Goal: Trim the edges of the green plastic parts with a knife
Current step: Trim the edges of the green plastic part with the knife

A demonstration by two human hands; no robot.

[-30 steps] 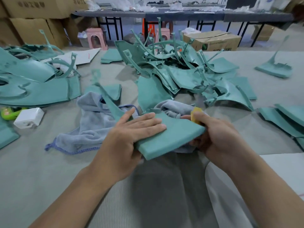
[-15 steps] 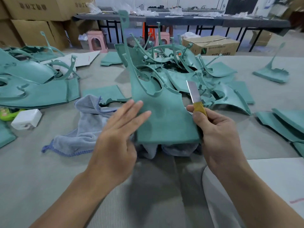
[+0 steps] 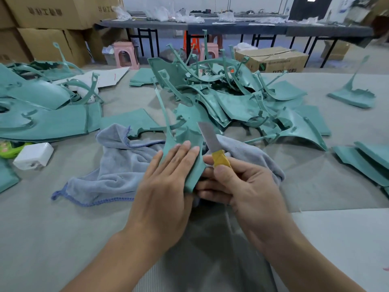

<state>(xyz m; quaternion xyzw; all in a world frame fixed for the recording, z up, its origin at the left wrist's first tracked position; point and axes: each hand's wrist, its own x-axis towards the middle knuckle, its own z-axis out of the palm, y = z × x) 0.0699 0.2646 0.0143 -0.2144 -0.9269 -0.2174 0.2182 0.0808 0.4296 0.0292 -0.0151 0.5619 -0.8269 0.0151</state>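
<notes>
centrally, item one: green plastic part (image 3: 190,148), matte teal, a flat panel seen nearly edge-on with a thin curved stem rising from it; long axis runs from low centre up toward the upper middle of the frame, stem tip uppermost. held upright over a grey cloth (image 3: 117,165) on the work table (image 3: 42,228). left hand (image 3: 166,186): fingers straight, flat against the panel's near face. right hand (image 3: 242,186): curled round a knife (image 3: 212,144), one only, yellow handle, bare blade pointing up and slightly left, beside the panel's right edge; whether blade touches plastic cannot be told. counts, left to right: one white box (image 3: 33,155) at left edge; one stack of large green panels (image 3: 42,114) upper left; two pink stools (image 3: 125,54) behind; one tangled heap of green parts (image 3: 231,98) centre, number uncountable; one lone part (image 3: 353,95) upper right.
</notes>
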